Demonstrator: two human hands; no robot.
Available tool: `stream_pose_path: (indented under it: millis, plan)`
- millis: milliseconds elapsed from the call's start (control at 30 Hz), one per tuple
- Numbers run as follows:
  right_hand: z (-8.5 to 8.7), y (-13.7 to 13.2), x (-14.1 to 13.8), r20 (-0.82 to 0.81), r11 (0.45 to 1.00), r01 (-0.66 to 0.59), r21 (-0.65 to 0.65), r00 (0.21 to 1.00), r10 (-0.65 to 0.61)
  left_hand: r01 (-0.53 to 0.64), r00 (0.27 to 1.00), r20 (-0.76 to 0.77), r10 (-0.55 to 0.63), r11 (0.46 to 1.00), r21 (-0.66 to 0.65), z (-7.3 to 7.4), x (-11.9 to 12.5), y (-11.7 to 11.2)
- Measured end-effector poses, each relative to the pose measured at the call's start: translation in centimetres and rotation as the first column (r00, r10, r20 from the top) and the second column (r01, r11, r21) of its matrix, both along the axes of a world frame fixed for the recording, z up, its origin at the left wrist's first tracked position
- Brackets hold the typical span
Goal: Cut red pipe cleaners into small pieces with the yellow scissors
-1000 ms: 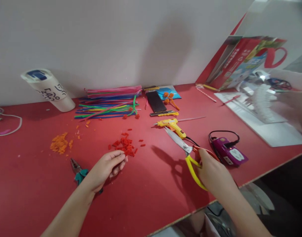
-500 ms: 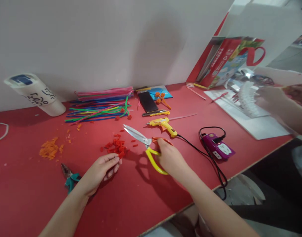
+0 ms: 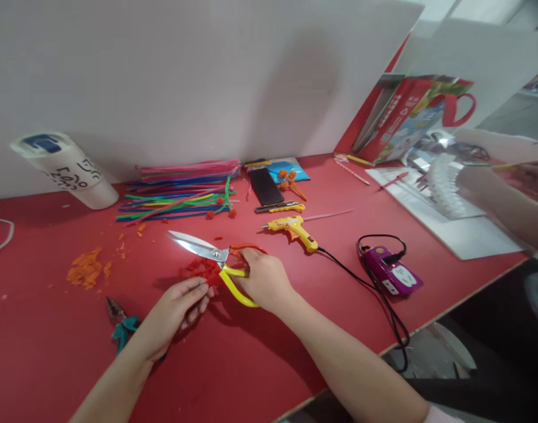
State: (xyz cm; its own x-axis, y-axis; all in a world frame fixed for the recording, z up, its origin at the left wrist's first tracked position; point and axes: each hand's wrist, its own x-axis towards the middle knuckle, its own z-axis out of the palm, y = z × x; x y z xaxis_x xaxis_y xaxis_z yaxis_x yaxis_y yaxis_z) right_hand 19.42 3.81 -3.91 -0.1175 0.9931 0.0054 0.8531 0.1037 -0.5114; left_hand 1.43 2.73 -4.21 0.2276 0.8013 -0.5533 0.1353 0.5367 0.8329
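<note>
Steer the scissors [image 3: 207, 251], gripped by the handles over the red pieces [image 3: 195, 268] in your right grip [image 3: 265, 282], clear of your left grip [image 3: 177, 305], fingertips pinched at their near edge, contents unclear.

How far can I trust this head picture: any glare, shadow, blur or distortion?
Head view: glare whitens the scissors along their blades, and a shadow lies under the right hand on the red table; head view, far right: a co-worker looks blurred; head view, left: the bottle leans outward, probably lens distortion.
</note>
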Motion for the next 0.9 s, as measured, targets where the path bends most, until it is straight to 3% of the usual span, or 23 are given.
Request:
stream_pose_path:
  millis: [133,300,433,567,667,767,900]
  plan:
    - [-0.1,-0.4,-0.5,-0.109,1.0,-0.016,-0.009,0.994,0.015,0.0,0.999,-0.048,0.0,1.0,0.008,-0.3,0.0,0.0]
    - [-0.2,-1.0,-1.3,-0.308,0.998,-0.055,-0.042,0.951,0.04,0.094,0.995,-0.037,-0.091,0.991,0.093,-0.1,0.1,-0.2]
    - [-0.2,-1.0,-1.3,-0.459,0.994,-0.075,-0.083,0.888,0.029,0.086,0.996,-0.042,-0.082,0.989,0.119,0.3,0.5,-0.4]
    - [0.3,-0.6,-0.8,-0.615,0.975,-0.064,-0.215,0.784,-0.084,0.019,1.0,-0.026,-0.016,0.994,0.111,0.4,0.8,-0.5]
    - [1.0,-0.5,0.0,-0.603,0.966,-0.074,-0.246,0.792,-0.093,-0.025,0.999,-0.017,0.027,0.988,0.15,0.5,0.8,-0.4]
    - [2.1,-1.0,1.0,-0.437,0.958,-0.107,-0.268,0.899,-0.022,-0.04,0.998,-0.042,0.049,0.981,0.189,0.6,0.7,-0.2]
    - [3.8,-2.5,2.3,-0.215,0.901,-0.211,-0.379,0.967,0.136,-0.065,0.997,-0.021,0.07,0.979,0.192,0.7,0.7,-0.2]
